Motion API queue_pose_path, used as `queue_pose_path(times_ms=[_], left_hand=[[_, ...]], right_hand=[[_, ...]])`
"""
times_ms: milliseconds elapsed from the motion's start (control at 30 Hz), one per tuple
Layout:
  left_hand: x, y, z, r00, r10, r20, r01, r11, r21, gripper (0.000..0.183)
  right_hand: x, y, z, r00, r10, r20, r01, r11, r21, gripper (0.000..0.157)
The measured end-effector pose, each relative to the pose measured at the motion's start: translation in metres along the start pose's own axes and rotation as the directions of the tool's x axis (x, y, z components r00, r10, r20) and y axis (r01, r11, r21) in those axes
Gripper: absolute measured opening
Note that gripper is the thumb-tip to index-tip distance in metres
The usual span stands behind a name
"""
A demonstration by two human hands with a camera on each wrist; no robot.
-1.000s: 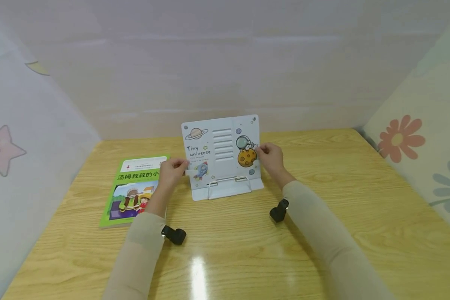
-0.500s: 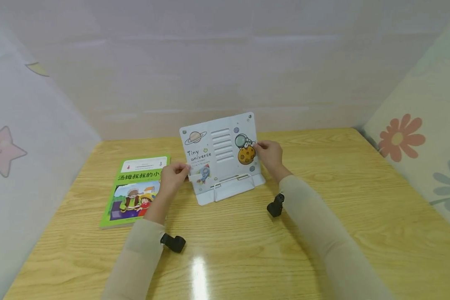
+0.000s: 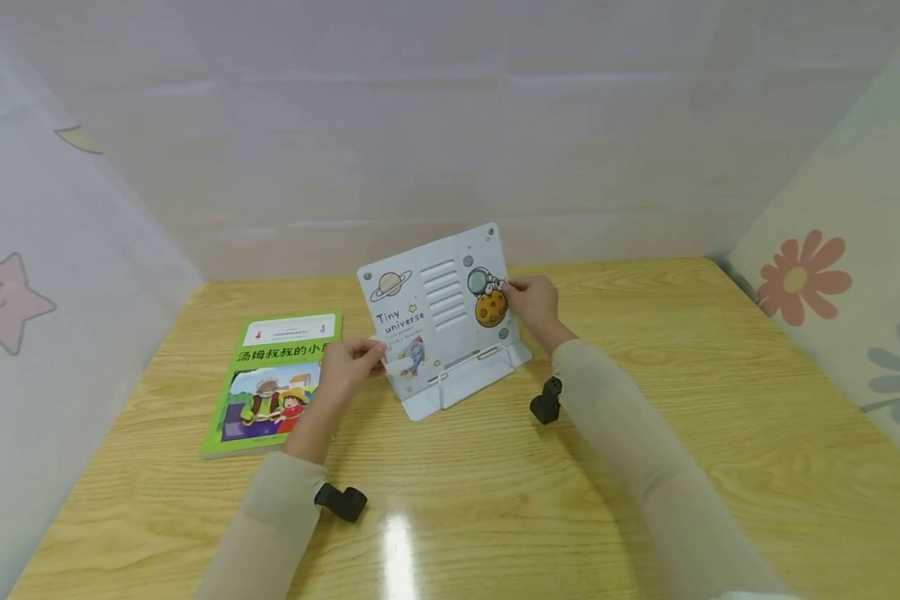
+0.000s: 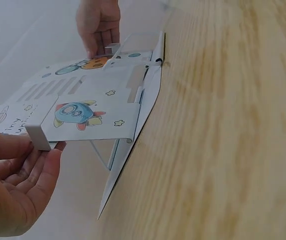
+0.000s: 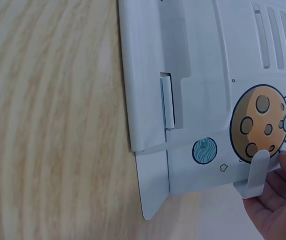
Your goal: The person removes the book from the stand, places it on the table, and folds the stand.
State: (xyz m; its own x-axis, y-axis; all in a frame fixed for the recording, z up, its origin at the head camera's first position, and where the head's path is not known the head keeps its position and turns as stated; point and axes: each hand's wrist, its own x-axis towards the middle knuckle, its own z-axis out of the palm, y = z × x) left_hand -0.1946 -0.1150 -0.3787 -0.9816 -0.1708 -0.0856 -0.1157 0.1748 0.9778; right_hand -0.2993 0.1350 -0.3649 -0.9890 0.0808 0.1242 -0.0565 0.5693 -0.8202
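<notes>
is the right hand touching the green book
No, the right hand grips the edge of the white stand, while the green book lies apart from it on the table.

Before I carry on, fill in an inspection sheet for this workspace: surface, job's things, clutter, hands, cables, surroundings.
Surface: wood-grain table, with a bright reflection near the front.
Job's things: white book stand, raised and leaning back, left end nearer the camera; whether its base sits fully on the table, I cannot tell.
Clutter: green book flat to the stand's left, partly hidden by the left arm.
Hands: left hand and right hand pinch the stand's side edges between thumb and fingers.
Cables: nothing seen.
Surroundings: pale backdrop behind; printed star left, flowers right.
</notes>
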Motion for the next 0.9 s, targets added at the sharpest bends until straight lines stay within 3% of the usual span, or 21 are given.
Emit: queue_pose_path(times_ms=[333,533,733,900], left_hand=[[-0.012,0.001,0.0,0.996,0.038,0.079,-0.039,0.999,0.01,0.019],[-0.021,0.002,0.004,0.988,0.108,0.114,-0.114,0.992,0.054,0.014],[-0.029,-0.001,0.011,0.979,0.168,0.113,-0.171,0.985,0.024,0.013],[-0.038,-0.001,0.018,0.979,0.171,0.113,-0.174,0.985,0.017,0.012]], right_hand=[[0.003,-0.009,0.002,0.999,0.028,0.032,-0.028,1.0,-0.006,0.027],[0.007,-0.013,0.004,0.999,0.014,0.031,-0.014,1.0,-0.005,0.027],[0.011,-0.017,0.007,0.999,-0.001,0.053,0.003,1.0,-0.03,0.027],[0.017,-0.021,0.01,0.998,0.022,0.061,-0.019,0.999,-0.047,0.026]])
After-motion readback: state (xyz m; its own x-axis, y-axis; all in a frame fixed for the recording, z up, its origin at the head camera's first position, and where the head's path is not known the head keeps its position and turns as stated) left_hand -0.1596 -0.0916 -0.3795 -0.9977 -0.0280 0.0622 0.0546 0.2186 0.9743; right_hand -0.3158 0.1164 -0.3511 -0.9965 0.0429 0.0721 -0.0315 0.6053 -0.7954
